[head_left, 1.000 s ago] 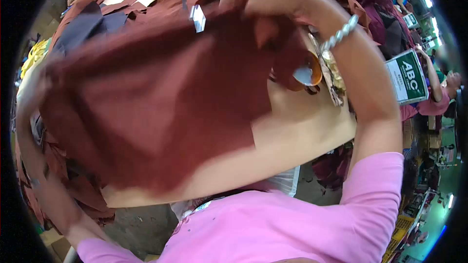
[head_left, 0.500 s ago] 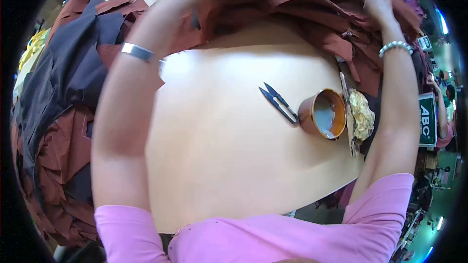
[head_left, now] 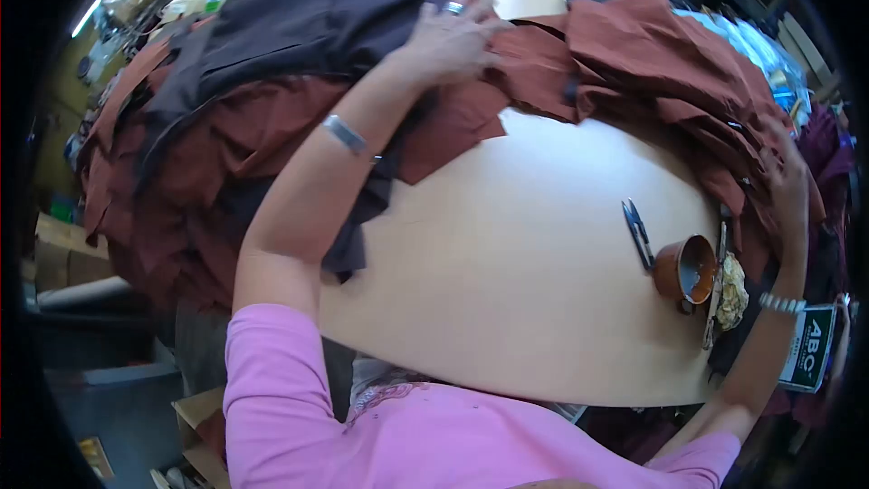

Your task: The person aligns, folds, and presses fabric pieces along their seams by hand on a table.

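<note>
Rust-brown cloth pieces lie in an arc across the far side of the table. My left hand rests with spread fingers at the edge of the dark grey cloth, its fingertips touching the brown cloth. To the right, my right hand lies on the brown pile, fingers apart and slightly blurred. Black thread snips lie on the table near a brown cup, which has something pale inside. Beside the cup sits a crumpled yellowish lump.
The pale table has a curved near edge. A heap of brown cloth hangs over its left side. At the right stands a green ABC box; clear plastic bags lie at the back right. A cardboard box is below left.
My view has turned, so the table things appear farther right and lower. My hands have come down from the blurred far edge onto the cloth, which now lies flatter.
</note>
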Tool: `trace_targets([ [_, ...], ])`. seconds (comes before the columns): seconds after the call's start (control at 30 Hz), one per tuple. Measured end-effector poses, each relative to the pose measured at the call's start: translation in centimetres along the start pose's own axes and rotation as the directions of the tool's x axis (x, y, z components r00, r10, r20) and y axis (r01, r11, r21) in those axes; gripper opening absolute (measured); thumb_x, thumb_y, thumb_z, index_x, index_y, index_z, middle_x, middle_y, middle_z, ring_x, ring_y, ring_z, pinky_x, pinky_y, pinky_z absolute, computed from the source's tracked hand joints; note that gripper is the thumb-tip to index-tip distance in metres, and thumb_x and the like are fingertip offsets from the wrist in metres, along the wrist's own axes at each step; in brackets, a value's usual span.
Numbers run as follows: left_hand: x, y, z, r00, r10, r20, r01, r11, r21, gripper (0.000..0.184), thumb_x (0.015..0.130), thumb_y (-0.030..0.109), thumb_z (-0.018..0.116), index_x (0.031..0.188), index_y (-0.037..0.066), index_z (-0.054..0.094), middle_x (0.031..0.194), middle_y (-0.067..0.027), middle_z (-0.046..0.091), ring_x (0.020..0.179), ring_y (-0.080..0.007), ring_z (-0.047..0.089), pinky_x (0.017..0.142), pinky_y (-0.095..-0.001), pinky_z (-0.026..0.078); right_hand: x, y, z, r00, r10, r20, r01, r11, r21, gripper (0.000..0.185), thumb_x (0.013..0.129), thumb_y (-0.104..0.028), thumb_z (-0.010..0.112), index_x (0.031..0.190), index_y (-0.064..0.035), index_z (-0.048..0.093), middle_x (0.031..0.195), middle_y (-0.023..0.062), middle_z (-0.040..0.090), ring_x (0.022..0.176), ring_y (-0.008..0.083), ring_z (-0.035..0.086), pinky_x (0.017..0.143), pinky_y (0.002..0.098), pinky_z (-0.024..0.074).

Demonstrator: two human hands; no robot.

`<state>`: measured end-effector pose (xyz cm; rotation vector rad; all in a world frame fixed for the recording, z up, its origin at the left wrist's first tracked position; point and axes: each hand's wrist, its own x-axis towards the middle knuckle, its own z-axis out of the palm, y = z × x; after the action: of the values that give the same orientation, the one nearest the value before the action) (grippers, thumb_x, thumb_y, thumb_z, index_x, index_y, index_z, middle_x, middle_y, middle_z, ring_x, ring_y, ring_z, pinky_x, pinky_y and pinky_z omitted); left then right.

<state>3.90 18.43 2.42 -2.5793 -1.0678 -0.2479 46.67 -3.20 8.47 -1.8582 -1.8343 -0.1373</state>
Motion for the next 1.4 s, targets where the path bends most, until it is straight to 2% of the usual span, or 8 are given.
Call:
trace_targets([
  [0.27,-11.8,-16.3,-0.7,0.823,-0.564,0.067,0.556,0.824,0.109,0.043,0.087,0.043,0.054,0.123,0.021,0.053,0.135,-0.0115,0.047,0.124,-0.0306,0.045,0.094,-0.0576,0.036,-11.5,-20.6,10.1,0.846,-0.279,0.455,0.130,0.935,0.331,0.032,0.080,-0.006,0.063,0.112,-0.0073,0.060,0.107,0.0133,0.064,0.100,0.0293,0.060,0.086,0.0390,0.0471],
  [0.57,-11.2,-16.1,-0.2,0.671,-0.711,-0.208,0.576,0.678,-0.457,0.034,0.089,0.040,0.051,0.104,0.012,0.062,0.098,-0.0179,0.066,0.098,-0.0389,0.060,0.085,-0.0464,0.046,-11.8,-23.0,19.6,0.945,-0.293,0.147,0.240,0.923,0.300,0.015,0.083,-0.006,0.059,0.099,-0.0053,0.061,0.079,0.0088,0.059,0.078,0.0255,0.058,0.077,0.0359,0.0416],
  [0.77,-9.8,-10.7,-6.9,0.661,-0.543,-0.517,-0.046,0.659,-0.751,0.024,0.090,0.022,0.059,0.104,0.003,0.064,0.089,-0.0093,0.068,0.082,-0.0176,0.063,0.080,-0.0316,0.047,-12.1,-22.1,19.2,0.976,-0.141,0.168,0.044,0.875,0.482,0.027,0.085,-0.007,0.061,0.112,-0.0048,0.057,0.090,0.0062,0.062,0.079,0.0164,0.059,0.075,0.0327,0.0443],
  [0.87,-11.5,-4.1,-10.2,0.702,-0.535,-0.470,-0.237,0.447,-0.862,0.021,0.089,0.015,0.060,0.105,0.001,0.062,0.092,-0.0043,0.067,0.082,-0.0082,0.055,0.079,-0.0248,0.045,-12.2,-21.0,20.1,0.969,0.140,0.202,-0.246,0.532,0.810,0.044,0.088,-0.009,0.059,0.129,-0.0069,0.044,0.106,0.0057,0.060,0.085,0.0101,0.058,0.070,0.0290,0.0472],
  [0.93,-13.1,-1.3,-9.4,0.920,-0.307,-0.244,0.002,0.625,-0.781,0.027,0.089,0.019,0.061,0.109,0.002,0.060,0.099,-0.0072,0.065,0.089,-0.0133,0.058,0.084,-0.0272,0.044,-11.7,-21.5,19.5,0.933,0.294,0.208,-0.256,0.136,0.957,0.053,0.090,-0.011,0.056,0.139,-0.0088,0.033,0.117,0.0066,0.056,0.090,0.0079,0.057,0.069,0.0256,0.0493],
  [1.03,-15.0,1.2,-2.8,0.992,0.127,-0.008,-0.112,0.842,-0.527,0.039,0.087,0.025,0.061,0.120,0.005,0.053,0.134,-0.0143,0.048,0.129,-0.0289,0.040,0.107,-0.0381,0.030,-11.6,-19.3,19.6,0.917,0.317,0.243,-0.308,0.173,0.935,0.049,0.096,-0.021,0.040,0.142,-0.0094,0.026,0.129,0.0085,0.048,0.103,0.0134,0.055,0.087,0.0272,0.0470],
  [1.13,-17.6,2.9,-1.3,0.985,0.060,0.163,0.029,0.867,-0.497,0.041,0.085,0.027,0.062,0.121,0.008,0.053,0.137,-0.0108,0.047,0.132,-0.0294,0.036,0.110,-0.0413,0.024,-10.9,-20.0,18.5,0.847,0.439,0.301,-0.316,-0.041,0.948,0.043,0.095,-0.015,0.040,0.137,-0.0046,0.035,0.127,0.0062,0.049,0.114,0.0168,0.048,0.099,0.0282,0.0372],
  [1.4,-19.8,4.4,-0.3,0.999,-0.021,0.047,0.044,0.831,-0.555,0.013,0.078,0.006,0.062,0.089,0.003,0.056,0.094,-0.0086,0.059,0.092,-0.0293,0.057,0.081,-0.0375,0.042,-11.6,-17.9,20.2,0.938,0.302,0.170,-0.260,0.287,0.922,0.028,0.088,-0.002,0.053,0.116,0.0007,0.057,0.115,0.0057,0.057,0.104,0.0153,0.053,0.092,0.0270,0.0404],
])
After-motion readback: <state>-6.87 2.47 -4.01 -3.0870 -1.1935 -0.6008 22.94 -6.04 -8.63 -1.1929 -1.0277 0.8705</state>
